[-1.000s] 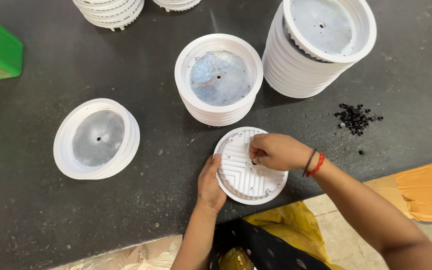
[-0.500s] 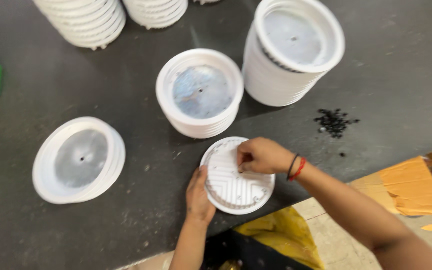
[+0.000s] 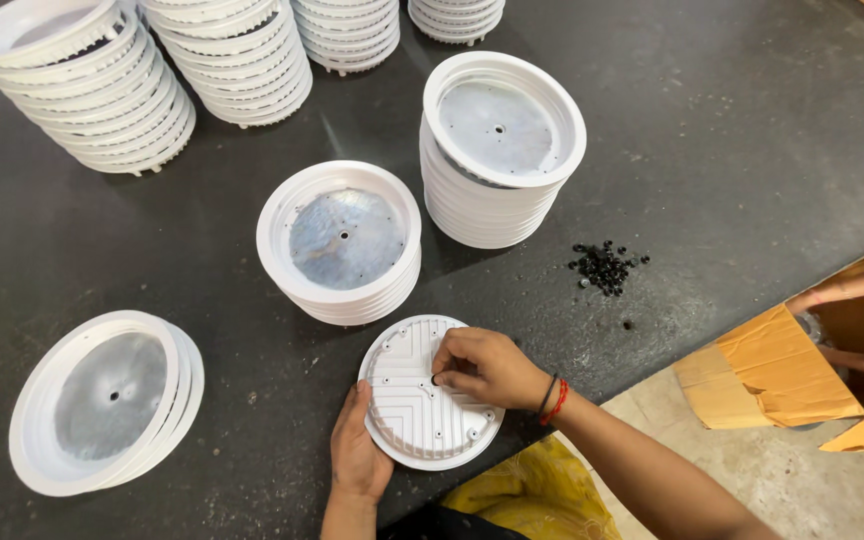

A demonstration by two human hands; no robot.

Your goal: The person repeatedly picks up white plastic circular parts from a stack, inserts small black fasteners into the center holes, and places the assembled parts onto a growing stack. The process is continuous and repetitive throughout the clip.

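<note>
My left hand [image 3: 357,455] lies flat against the near-left rim of a round white plastic disc with a ribbed back [image 3: 422,400], which sits face down at the near edge of the dark grey desk [image 3: 732,150]; the fingers are spread open, steadying rather than gripping. My right hand [image 3: 487,367] rests on top of the disc, its fingers [image 3: 452,378] pinched nearly closed on a small dark piece at a hole near the middle (too small for me to tell what it is). I judge this the seating step, pressing that piece into the ribbed back. The next move calls for a firm, straight push while the left keeps the disc from sliding. More small black bits [image 3: 604,267] lie scattered to the right, beside the stacked white round housings [image 3: 500,160].
</note>
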